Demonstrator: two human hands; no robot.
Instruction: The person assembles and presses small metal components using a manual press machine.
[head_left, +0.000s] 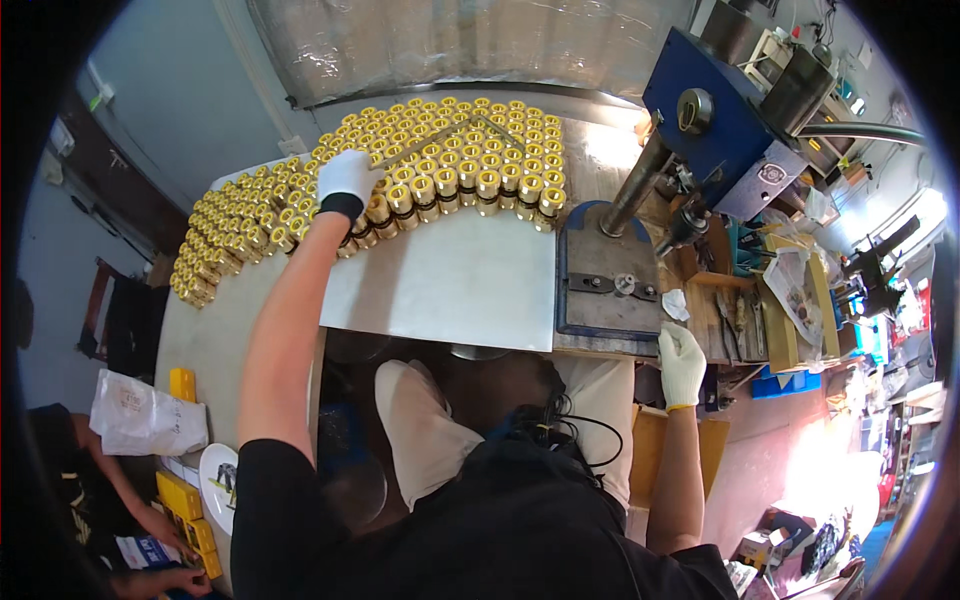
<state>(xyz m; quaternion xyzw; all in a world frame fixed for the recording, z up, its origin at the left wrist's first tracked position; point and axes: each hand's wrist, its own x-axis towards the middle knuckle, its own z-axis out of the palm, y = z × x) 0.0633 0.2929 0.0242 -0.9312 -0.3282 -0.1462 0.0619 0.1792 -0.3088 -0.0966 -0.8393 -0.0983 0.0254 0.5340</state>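
My left hand [347, 178], in a white glove with a dark cuff, reaches far over the table among brass cylindrical fittings [450, 185]. Its fingers are closed around the near end of a bent metal bar [425, 143], which lies across the tops of the fittings in a V shape. The fittings stand upright in packed rows, their round openings facing up. My right hand [682, 368], in a pale glove, rests curled by the front corner of the drill press base [608, 310]. What its fingers hold, if anything, is hidden.
A blue drill press [715, 120] stands at the right, its column rising from the base. A white sheet [450, 290] covers the table before the fittings. Pliers [727, 325] lie on the right. At lower left are a white bag [148, 415], yellow boxes [185, 505] and another person's hands [180, 545].
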